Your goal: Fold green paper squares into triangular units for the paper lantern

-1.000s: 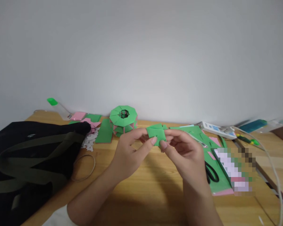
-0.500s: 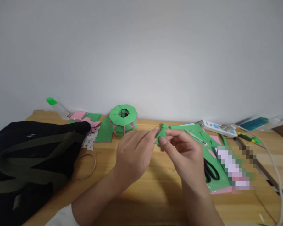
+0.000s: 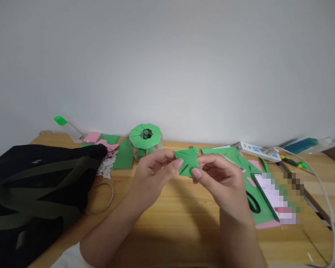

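A small folded green paper piece (image 3: 187, 162) is held up above the wooden table, roughly square with creases and flaps on its face. My left hand (image 3: 153, 176) pinches its left edge between thumb and fingers. On the other side, my right hand (image 3: 225, 178) grips the lower right corner, thumb in front and fingers behind. Behind my left hand stands a round green and pink paper structure (image 3: 153, 140) with a hole in its top. Black scissors handles (image 3: 253, 203) show partly beside my right wrist, on green paper (image 3: 264, 208).
A black bag (image 3: 39, 201) covers the left side, with a thin loop (image 3: 112, 193) beside it. Green sheets (image 3: 123, 154) and white paper bits (image 3: 107, 165) lie at the back left. To the right are a phone (image 3: 270, 193), a power strip (image 3: 257, 150) and a white cable (image 3: 328, 201).
The green piece now shows a wider, squarer face. My left hand has shifted slightly left and down, from pressing over the piece to pinching its left edge.
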`<state>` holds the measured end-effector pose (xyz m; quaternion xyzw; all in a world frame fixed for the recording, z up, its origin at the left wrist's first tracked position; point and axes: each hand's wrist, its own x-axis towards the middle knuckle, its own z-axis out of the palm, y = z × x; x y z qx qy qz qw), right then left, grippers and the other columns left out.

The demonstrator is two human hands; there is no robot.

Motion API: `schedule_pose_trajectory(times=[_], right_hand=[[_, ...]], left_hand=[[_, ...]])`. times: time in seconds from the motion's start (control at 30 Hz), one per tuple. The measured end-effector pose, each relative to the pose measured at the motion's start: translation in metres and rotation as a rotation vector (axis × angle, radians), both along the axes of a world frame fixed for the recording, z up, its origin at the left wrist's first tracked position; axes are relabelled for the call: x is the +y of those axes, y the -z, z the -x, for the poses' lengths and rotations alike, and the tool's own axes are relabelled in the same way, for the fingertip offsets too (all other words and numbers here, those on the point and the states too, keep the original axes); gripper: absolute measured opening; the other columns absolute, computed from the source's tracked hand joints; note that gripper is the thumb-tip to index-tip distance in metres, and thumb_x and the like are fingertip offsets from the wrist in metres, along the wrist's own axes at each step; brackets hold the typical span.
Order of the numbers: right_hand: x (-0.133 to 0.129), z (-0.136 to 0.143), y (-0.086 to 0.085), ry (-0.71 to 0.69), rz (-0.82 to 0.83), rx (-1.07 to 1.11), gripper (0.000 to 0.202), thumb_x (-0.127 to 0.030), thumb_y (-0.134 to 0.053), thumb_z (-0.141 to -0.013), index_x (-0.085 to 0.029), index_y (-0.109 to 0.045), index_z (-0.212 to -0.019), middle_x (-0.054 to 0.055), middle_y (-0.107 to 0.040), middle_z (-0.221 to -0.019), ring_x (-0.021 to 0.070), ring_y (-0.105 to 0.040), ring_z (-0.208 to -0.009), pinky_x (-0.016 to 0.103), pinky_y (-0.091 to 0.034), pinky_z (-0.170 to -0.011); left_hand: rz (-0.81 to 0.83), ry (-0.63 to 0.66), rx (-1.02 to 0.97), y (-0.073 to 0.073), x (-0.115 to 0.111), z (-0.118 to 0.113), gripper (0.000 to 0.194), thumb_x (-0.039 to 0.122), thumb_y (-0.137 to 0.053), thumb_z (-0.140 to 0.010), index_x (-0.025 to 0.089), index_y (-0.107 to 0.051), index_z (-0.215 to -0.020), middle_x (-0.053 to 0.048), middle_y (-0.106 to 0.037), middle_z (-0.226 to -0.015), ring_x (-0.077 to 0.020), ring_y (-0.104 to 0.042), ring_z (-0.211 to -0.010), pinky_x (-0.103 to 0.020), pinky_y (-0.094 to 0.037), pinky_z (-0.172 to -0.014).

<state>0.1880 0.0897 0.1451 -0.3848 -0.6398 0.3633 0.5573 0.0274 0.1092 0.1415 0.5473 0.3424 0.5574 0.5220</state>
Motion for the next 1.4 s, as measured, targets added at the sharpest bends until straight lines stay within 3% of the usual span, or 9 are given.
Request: schedule_pose_trajectory(times=[0.07,0.17,0.33,0.47,0.67,0.83,1.03,1.23,1.4], right_hand=[[-0.001,0.000,0.000,0.025,-0.107,-0.066,0.018,-0.011,-0.069,-0.079,-0.025,-0.066,-0.090,-0.006,-0.065,-0.073,0.0062,-0.056,-0.061,0.018,-0.048,-0.057],[-0.003,0.000,-0.001,0.123,-0.302,-0.221,0.019,-0.008,-0.068,-0.078,-0.022,-0.064,-0.090,-0.005,-0.063,-0.072,0.0074,-0.055,-0.062,0.021,-0.047,-0.058],[-0.010,0.002,-0.007,0.286,-0.500,-0.533,0.015,-0.008,-0.065,-0.081,-0.017,-0.060,-0.092,-0.002,-0.064,-0.074,0.0084,-0.056,-0.063,0.022,-0.048,-0.061],[-0.014,0.004,-0.008,0.383,-0.650,-0.732,0.018,-0.008,-0.065,-0.081,-0.015,-0.062,-0.097,0.004,-0.068,-0.082,0.0136,-0.061,-0.074,0.027,-0.049,-0.066],[-0.017,0.003,-0.007,0.400,-0.689,-0.736,0.023,-0.004,-0.062,-0.082,-0.016,-0.063,-0.101,0.006,-0.069,-0.092,0.0160,-0.061,-0.087,0.030,-0.050,-0.074],[-0.021,0.000,-0.011,0.396,-0.649,-0.753,0.025,-0.010,-0.064,-0.083,-0.017,-0.061,-0.107,0.005,-0.071,-0.093,0.0148,-0.065,-0.085,0.027,-0.052,-0.073],[-0.022,-0.001,-0.013,0.468,-0.581,-0.738,0.013,-0.018,-0.069,-0.082,-0.020,-0.062,-0.092,0.002,-0.070,-0.075,0.0144,-0.065,-0.068,0.027,-0.050,-0.061],[-0.020,0.000,-0.014,0.450,-0.506,-0.676,0.012,-0.019,-0.070,-0.081,-0.020,-0.061,-0.088,-0.002,-0.067,-0.067,0.0095,-0.059,-0.055,0.023,-0.046,-0.054],[-0.017,-0.001,-0.015,0.385,-0.454,-0.649,0.011,-0.019,-0.070,-0.080,-0.019,-0.062,-0.088,-0.003,-0.064,-0.066,0.0083,-0.058,-0.054,0.021,-0.045,-0.054]], left_hand=[[0.050,0.001,-0.075,0.001,0.001,-0.003,0.007,0.020,-0.067,-0.078,0.022,-0.067,-0.084,0.003,-0.069,-0.067,-0.0122,-0.066,-0.065,-0.022,-0.053,-0.062],[-0.026,-0.132,-0.046,0.002,0.001,-0.006,0.014,0.016,-0.068,-0.077,0.022,-0.063,-0.088,0.004,-0.069,-0.071,-0.0114,-0.066,-0.066,-0.021,-0.053,-0.061],[-0.554,-0.386,0.320,0.004,-0.001,-0.004,0.017,0.008,-0.063,-0.081,0.021,-0.068,-0.090,-0.003,-0.071,-0.098,-0.0162,-0.066,-0.096,-0.032,-0.054,-0.088],[-0.704,-0.366,0.476,0.004,-0.004,-0.004,0.031,0.004,-0.057,-0.084,0.023,-0.064,-0.108,-0.002,-0.072,-0.106,-0.0147,-0.067,-0.100,-0.030,-0.055,-0.090],[-0.798,-0.266,0.524,-0.001,-0.008,-0.003,0.038,0.002,-0.055,-0.082,0.020,-0.061,-0.115,-0.005,-0.073,-0.108,-0.0148,-0.067,-0.103,-0.026,-0.056,-0.092],[-0.718,-0.199,0.490,-0.002,-0.008,0.000,0.032,0.006,-0.058,-0.083,0.024,-0.064,-0.108,-0.001,-0.075,-0.098,-0.0151,-0.069,-0.092,-0.028,-0.058,-0.084],[-0.418,-0.020,0.314,-0.002,-0.009,0.001,0.032,0.008,-0.065,-0.080,0.031,-0.070,-0.101,0.003,-0.076,-0.095,-0.0149,-0.070,-0.082,-0.026,-0.056,-0.078],[-0.143,0.080,0.154,-0.002,-0.011,-0.001,0.020,0.011,-0.063,-0.078,0.024,-0.073,-0.090,-0.003,-0.076,-0.086,-0.0187,-0.070,-0.079,-0.032,-0.058,-0.075],[0.032,0.087,0.098,-0.003,-0.010,-0.002,0.006,0.021,-0.067,-0.077,0.022,-0.072,-0.077,-0.003,-0.074,-0.074,-0.0189,-0.067,-0.068,-0.031,-0.055,-0.063]])
